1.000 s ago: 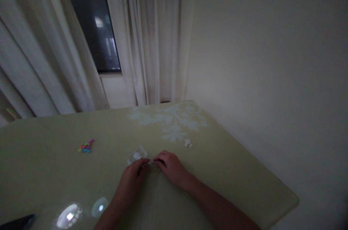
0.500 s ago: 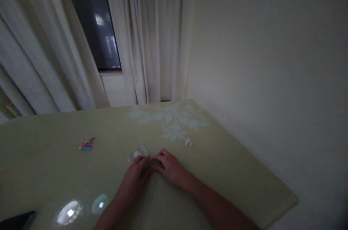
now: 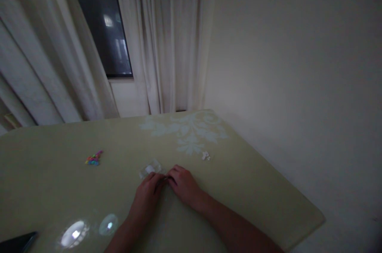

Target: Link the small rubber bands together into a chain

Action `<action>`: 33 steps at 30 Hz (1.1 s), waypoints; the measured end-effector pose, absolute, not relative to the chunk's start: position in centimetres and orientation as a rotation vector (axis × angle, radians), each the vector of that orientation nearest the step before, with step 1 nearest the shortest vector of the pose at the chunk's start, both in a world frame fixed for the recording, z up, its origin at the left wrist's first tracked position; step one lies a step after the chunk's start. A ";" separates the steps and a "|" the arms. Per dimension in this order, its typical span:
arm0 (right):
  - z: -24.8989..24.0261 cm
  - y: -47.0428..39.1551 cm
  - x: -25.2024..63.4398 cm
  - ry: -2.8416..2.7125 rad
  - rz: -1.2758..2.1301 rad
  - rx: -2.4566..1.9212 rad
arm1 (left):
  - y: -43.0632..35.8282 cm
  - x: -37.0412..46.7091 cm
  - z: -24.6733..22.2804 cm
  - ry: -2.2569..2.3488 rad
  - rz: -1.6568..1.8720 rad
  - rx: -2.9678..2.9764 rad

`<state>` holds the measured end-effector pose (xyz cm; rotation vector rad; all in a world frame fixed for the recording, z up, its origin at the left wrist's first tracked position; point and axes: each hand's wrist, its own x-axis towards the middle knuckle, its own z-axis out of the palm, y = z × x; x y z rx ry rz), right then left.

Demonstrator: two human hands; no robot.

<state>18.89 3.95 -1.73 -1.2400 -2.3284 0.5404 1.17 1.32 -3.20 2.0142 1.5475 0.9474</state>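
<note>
My left hand (image 3: 149,190) and my right hand (image 3: 182,183) meet fingertip to fingertip over the middle of the table. Both are closed in a pinch around something small between them, mostly hidden by the fingers. Just beyond my left fingers lies a clear plastic bag (image 3: 150,168) with a white patch. A small pile of colourful pieces (image 3: 94,158) rests on the table to the left. Some small white pieces (image 3: 205,155) lie beyond my right hand.
The pale green table (image 3: 253,189) has a white floral pattern near its far corner. A dark object (image 3: 18,242) sits at the lower left. Light reflections shine near my left forearm. Curtains (image 3: 176,42) and a wall stand behind.
My fingers have drawn closer together, and the small brownish thing seen between them before is now mostly covered. The view has shifted slightly.
</note>
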 end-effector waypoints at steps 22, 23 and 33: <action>-1.1 4.2 20.2 -2.189 0.662 -1.163 | 1.4 -2.2 -2.0 1.565 0.763 1.841; -1.3 4.2 20.2 -2.208 0.642 -1.163 | 1.4 -2.2 -2.0 1.595 0.734 1.857; -1.9 4.1 19.2 -2.437 0.461 -1.212 | 1.4 -0.8 -2.8 1.573 0.774 1.947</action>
